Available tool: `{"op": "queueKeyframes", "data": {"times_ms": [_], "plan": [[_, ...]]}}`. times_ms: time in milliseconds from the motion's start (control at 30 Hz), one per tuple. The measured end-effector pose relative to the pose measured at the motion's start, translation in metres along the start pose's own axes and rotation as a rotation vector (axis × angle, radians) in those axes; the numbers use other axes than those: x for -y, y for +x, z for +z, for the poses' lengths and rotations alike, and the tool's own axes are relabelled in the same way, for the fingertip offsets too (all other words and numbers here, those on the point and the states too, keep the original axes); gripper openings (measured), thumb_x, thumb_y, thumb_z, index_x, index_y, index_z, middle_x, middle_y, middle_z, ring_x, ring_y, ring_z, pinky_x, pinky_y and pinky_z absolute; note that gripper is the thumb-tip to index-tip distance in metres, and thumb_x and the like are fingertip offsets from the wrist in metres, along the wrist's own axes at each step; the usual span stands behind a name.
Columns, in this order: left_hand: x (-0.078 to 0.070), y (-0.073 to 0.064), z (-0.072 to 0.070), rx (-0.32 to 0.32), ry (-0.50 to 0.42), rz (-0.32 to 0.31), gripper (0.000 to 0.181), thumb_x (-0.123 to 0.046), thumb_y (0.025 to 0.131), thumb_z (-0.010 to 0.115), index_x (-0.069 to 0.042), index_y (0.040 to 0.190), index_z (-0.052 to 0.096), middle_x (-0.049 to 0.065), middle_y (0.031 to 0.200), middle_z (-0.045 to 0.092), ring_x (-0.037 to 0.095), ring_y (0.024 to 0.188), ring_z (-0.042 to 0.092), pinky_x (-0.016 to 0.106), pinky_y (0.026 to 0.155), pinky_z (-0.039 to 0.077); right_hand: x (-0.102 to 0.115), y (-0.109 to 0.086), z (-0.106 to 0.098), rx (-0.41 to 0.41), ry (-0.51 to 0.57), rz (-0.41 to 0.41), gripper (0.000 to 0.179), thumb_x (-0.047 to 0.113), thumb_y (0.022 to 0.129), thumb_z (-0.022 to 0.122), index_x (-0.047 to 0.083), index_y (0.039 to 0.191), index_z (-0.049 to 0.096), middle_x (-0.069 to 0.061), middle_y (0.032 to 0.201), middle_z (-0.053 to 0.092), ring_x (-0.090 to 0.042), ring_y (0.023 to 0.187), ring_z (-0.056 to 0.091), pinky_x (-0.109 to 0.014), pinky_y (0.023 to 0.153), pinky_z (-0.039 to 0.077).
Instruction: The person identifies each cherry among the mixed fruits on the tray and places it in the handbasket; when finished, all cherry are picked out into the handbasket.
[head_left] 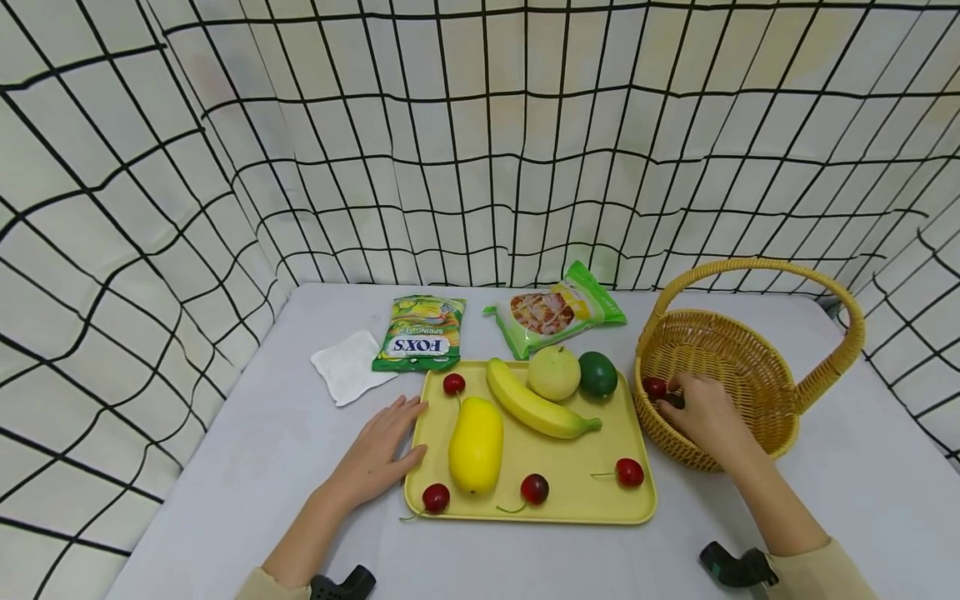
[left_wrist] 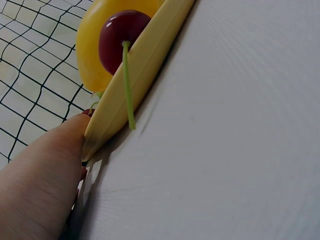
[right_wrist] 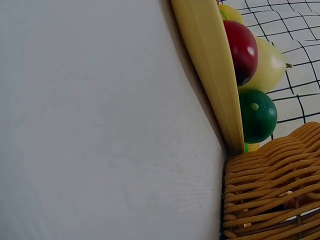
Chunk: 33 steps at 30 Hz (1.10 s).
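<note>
My left hand (head_left: 381, 450) lies flat on the table with its fingers spread, fingertips and thumb at the left rim of a yellow tray (head_left: 570, 507). On the tray are a yellow papaya-like fruit (head_left: 476, 446), a banana (head_left: 540, 408), a pale round pear (head_left: 554, 373), a dark green lime (head_left: 597, 375) and several cherries (head_left: 535, 489). Inside a wicker basket (head_left: 750, 354), my right hand (head_left: 705, 412) reaches down at the left side, thumb and finger around a small dark thing (head_left: 674, 400) beside a red cherry (head_left: 655, 387). The right wrist view hides that hand behind the weave (right_wrist: 275, 195).
Behind the tray lie a green Fox's candy bag (head_left: 420, 333) and a green-and-white snack packet (head_left: 558, 310). A folded white cloth (head_left: 351, 367) lies at the left. The basket's tall handle (head_left: 750, 264) arches over its opening. A black grid netting (head_left: 487, 158) stands behind the table.
</note>
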<state>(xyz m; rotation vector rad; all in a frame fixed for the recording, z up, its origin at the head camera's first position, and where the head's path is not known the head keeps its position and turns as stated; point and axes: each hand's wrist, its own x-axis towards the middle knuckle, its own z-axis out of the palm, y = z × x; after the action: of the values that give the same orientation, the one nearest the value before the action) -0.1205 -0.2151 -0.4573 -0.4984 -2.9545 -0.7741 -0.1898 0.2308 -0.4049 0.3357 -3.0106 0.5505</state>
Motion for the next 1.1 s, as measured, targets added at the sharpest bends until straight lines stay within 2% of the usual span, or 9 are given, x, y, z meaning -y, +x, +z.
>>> {"op": "queueKeyframes", "data": {"times_ms": [300, 767, 1100], "plan": [[0.0006, -0.0001, 0.0007, -0.007, 0.003, 0.001, 0.059, -0.035, 0.087, 0.058, -0.014, 0.139, 0.038, 0.006, 0.144, 0.036, 0.025, 0.136, 0.021, 0.046, 0.109, 0.017, -0.001, 0.0014, 0.0004, 0.012, 0.019, -0.013, 0.022, 0.015, 0.081, 0.066, -0.004, 0.091, 0.061, -0.011, 0.075, 0.059, -0.024, 0.068, 0.055, -0.034, 0.053, 0.047], [-0.0006, 0.0007, 0.0008, -0.005, -0.005, 0.0, 0.059, -0.034, 0.087, 0.058, -0.014, 0.139, 0.039, 0.006, 0.144, 0.036, 0.025, 0.136, 0.021, 0.047, 0.109, 0.017, 0.0008, -0.0005, -0.0023, -0.072, 0.048, -0.012, 0.025, 0.015, 0.082, 0.064, -0.005, 0.096, 0.062, -0.018, 0.081, 0.062, -0.033, 0.074, 0.058, -0.041, 0.056, 0.049], [0.0006, 0.0007, 0.001, -0.005, 0.005, 0.004, 0.059, -0.035, 0.087, 0.058, -0.014, 0.139, 0.039, 0.006, 0.144, 0.036, 0.024, 0.136, 0.021, 0.046, 0.109, 0.017, 0.0001, -0.0008, 0.0001, -0.115, 0.01, -0.024, 0.023, 0.013, 0.082, 0.063, -0.004, 0.096, 0.062, -0.019, 0.083, 0.063, -0.025, 0.064, 0.055, -0.036, 0.051, 0.046]]}}
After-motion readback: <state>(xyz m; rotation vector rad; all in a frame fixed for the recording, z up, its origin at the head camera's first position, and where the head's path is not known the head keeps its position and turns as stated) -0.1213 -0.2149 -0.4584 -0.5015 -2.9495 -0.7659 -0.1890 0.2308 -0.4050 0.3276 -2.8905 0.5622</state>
